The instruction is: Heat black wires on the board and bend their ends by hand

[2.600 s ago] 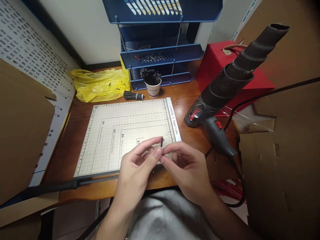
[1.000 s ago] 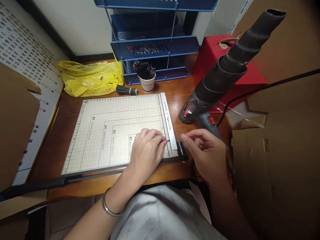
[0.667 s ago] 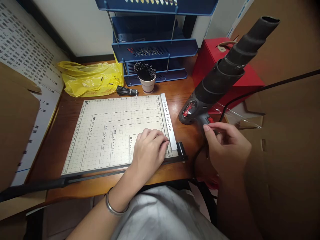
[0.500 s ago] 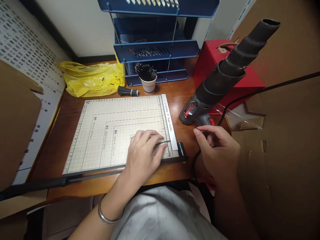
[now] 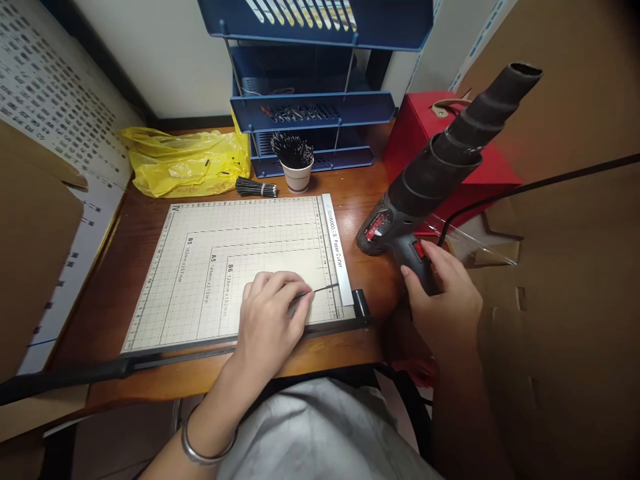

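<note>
My left hand [image 5: 273, 317] rests over the paper cutter [image 5: 200, 300], thumb and finger pinching a thin black wire [image 5: 326, 288]. The wire's far end reaches the white strip along the cutter's right edge. On the right, my right hand [image 5: 445, 300] has its thumb and fingers around the handle of a black heat gun [image 5: 433, 173], close to its red switch [image 5: 419, 249]. The heat gun stands on its rear end, nozzle tilted up to the right. Some of the right hand's fingers are hidden behind the handle.
Behind the cutter stand a paper cup [image 5: 297, 177] packed with black wires and a tied wire bundle [image 5: 256, 187]. A yellow plastic bag [image 5: 185, 163], blue tray rack [image 5: 315, 110] and red box [image 5: 420, 110] line the back. The cutter's handle [image 5: 70, 377] extends left; a cardboard panel is at right.
My left hand has shifted left with the wire, showing more of it. My right hand has moved from a pinch beside the heat gun to its handle. The view has tilted slightly.
</note>
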{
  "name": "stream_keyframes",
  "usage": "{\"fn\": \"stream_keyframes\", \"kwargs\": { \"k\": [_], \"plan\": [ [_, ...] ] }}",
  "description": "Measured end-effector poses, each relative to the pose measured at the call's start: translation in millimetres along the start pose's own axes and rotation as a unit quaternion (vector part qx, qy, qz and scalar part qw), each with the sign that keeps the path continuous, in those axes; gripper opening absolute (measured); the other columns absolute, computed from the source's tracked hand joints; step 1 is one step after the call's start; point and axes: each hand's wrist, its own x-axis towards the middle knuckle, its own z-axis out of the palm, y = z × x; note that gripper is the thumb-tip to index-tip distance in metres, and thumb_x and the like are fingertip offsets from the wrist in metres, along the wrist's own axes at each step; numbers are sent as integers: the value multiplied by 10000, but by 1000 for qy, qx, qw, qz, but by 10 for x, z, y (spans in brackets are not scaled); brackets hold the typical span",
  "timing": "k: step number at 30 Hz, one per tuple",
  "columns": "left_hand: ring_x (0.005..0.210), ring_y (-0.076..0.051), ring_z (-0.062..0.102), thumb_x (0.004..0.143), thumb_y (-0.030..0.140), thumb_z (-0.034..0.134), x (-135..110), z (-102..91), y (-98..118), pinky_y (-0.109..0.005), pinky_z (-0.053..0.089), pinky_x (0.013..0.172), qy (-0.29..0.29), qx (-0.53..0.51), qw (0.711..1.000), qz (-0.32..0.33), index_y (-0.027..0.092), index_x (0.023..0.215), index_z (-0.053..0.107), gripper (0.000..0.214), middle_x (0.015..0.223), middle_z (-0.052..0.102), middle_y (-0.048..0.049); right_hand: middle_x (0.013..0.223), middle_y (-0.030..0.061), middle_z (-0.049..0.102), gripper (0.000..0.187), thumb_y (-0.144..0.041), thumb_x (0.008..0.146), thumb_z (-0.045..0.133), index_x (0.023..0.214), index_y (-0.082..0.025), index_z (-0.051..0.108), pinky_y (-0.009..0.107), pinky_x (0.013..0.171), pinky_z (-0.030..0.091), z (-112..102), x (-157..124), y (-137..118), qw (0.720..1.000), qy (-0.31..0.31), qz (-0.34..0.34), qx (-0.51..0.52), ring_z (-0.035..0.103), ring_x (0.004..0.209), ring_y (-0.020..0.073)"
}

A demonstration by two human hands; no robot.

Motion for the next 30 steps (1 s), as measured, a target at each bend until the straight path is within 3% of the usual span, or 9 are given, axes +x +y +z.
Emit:
{"fn": "stream_keyframes", "kwargs": {
  "k": [13, 16, 18, 19, 22, 25, 27, 30],
  "plan": [
    [910, -237, 565, 984, 216, 623, 37, 32, 23, -418, 410, 827, -23, -14, 1000, -3, 219, 910, 720, 122, 1028, 756, -35, 1279, 134, 742, 417, -268, 924, 596, 1320, -194, 705, 482, 1015, 562, 49, -32, 41, 1000, 10, -9, 14, 712, 1153, 304],
    [914, -238, 560, 988, 220, 622, 41, 27, 23, -420, 410, 832, -28, -13, 1000, -3, 215, 916, 724, 125, 1036, 755, -39, 1226, 133, 744, 359, -278, 916, 653, 1255, -195, 734, 476, 999, 555, 15, -38, -54, 997, 68, -22, 10, 704, 1120, 303],
    [917, -237, 556, 991, 221, 622, 46, 19, 20, -420, 413, 840, -35, -13, 999, -4, 214, 917, 727, 129, 1041, 754, -36, 1086, 107, 735, 247, -266, 910, 695, 1141, -222, 769, 440, 914, 559, -16, -71, -202, 993, 100, -49, 30, 693, 1001, 268],
    [919, -236, 556, 992, 222, 624, 50, 15, 17, -420, 414, 844, -40, -13, 999, -4, 214, 918, 729, 129, 1043, 753, -33, 984, 82, 708, 182, -248, 916, 701, 1080, -239, 779, 407, 838, 553, -27, -100, -296, 992, 79, -81, 57, 671, 904, 236],
    [931, -237, 554, 993, 227, 631, 63, 5, 0, -421, 424, 857, -50, -11, 999, -4, 214, 935, 735, 121, 1053, 748, -28, 803, 31, 618, 182, -193, 955, 648, 1065, -255, 779, 367, 721, 457, -19, -243, -594, 966, -92, -200, 136, 562, 768, 191],
    [940, -237, 550, 1002, 235, 621, 80, 0, -20, -420, 439, 865, -57, -12, 998, 1, 210, 945, 736, 131, 1070, 739, -29, 782, 30, 560, 269, -174, 965, 606, 1159, -262, 769, 364, 683, 358, 41, -425, -782, 959, -179, -199, 92, 489, 753, 204],
    [936, -235, 546, 1005, 239, 619, 96, -2, -31, -417, 446, 865, -63, -16, 998, 3, 211, 940, 735, 136, 1070, 735, -27, 790, 38, 540, 289, -184, 976, 586, 1193, -251, 763, 364, 680, 329, 81, -520, -807, 963, -192, -179, 62, 471, 760, 214],
    [934, -233, 541, 1008, 234, 613, 116, -9, -43, -413, 450, 866, -75, -25, 997, 6, 210, 921, 723, 142, 1063, 730, -24, 795, 43, 518, 279, -228, 1001, 578, 1213, -239, 760, 370, 696, 331, 114, -558, -744, 972, -163, -158, 53, 458, 757, 220]
  ]
}}
